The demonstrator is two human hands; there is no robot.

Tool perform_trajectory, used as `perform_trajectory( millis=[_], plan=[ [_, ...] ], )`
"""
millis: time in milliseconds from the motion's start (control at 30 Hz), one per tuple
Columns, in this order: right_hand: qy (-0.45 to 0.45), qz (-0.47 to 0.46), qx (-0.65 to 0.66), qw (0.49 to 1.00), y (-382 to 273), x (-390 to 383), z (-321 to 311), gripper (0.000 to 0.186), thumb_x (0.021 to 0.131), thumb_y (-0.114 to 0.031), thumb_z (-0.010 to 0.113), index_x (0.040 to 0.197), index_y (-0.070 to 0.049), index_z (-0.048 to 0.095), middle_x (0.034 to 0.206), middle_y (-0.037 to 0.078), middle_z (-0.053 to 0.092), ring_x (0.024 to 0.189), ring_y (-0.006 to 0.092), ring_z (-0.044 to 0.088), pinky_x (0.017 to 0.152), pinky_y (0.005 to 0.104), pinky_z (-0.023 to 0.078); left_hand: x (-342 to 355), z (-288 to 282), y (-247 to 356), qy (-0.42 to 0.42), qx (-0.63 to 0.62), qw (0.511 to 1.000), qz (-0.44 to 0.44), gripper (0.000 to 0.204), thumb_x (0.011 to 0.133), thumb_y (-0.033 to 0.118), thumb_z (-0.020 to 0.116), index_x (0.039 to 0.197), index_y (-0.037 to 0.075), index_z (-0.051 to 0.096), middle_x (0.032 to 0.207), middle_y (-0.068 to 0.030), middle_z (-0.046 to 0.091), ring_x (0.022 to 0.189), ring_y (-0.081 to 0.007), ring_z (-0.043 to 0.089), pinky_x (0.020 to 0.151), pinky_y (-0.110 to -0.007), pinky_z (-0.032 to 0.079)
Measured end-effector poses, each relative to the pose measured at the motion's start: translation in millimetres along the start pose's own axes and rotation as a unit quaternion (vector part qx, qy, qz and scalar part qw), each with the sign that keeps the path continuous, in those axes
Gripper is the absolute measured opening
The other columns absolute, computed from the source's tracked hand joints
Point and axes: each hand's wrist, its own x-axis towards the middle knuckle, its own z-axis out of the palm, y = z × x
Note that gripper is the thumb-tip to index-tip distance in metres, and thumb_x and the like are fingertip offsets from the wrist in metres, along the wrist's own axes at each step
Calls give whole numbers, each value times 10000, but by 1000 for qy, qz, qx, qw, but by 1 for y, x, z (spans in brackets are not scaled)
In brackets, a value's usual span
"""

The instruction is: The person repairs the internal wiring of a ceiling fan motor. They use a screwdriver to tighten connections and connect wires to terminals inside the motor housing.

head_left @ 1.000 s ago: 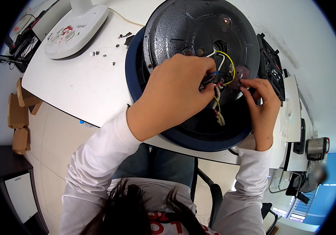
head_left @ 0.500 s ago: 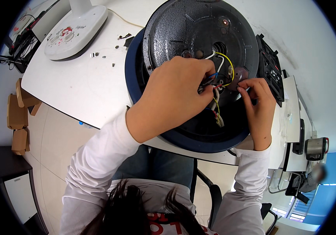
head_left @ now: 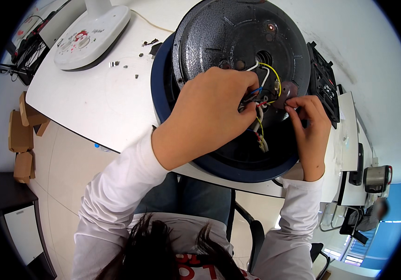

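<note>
A black speckled round metal housing rests tilted on a dark blue circular base. Several white, yellow, blue and red wires run from its centre opening down into the base. My left hand is curled over the middle, thumb and fingers closed among the wires, apparently gripping some; its grip is partly hidden. At the housing's lower right, my right hand pinches beside a brownish round plate, and whatever is between those fingertips is too small to make out.
The white table holds a white appliance stand at back left, small metal parts and a black case. Cardboard boxes stand on the left. At far right are a steel pot and a seated person.
My right hand has shifted slightly left along the plate, fingertips still pinched. My left hand stays among the wires with almost no movement.
</note>
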Motion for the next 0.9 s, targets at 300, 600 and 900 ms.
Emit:
perform_trajectory(
  millis=[300,600,900],
  plan=[
    [-28,-7,-5,1000,-2,4,2,131,823,4,680,924,-10,599,915,83,602,669,216,583,608,307,465,-1,0,-1,6,-5,1000,6,183,781,102,698,917,-9,646,765,-146,672,694,-257,660,625,-316,501],
    [-55,-23,-27,998,3,4,1,119,870,1,615,974,1,558,929,129,572,816,306,612,702,358,483,-1,1,-2,5,-7,1000,6,183,778,97,697,919,-9,646,771,-147,674,685,-254,660,626,-316,501],
    [-38,19,70,997,13,3,-12,101,876,14,622,966,20,575,895,88,568,769,178,548,711,265,438,-2,3,-4,27,-14,999,22,188,774,92,692,924,-14,652,766,-153,671,699,-266,669,643,-319,505]
  ],
)
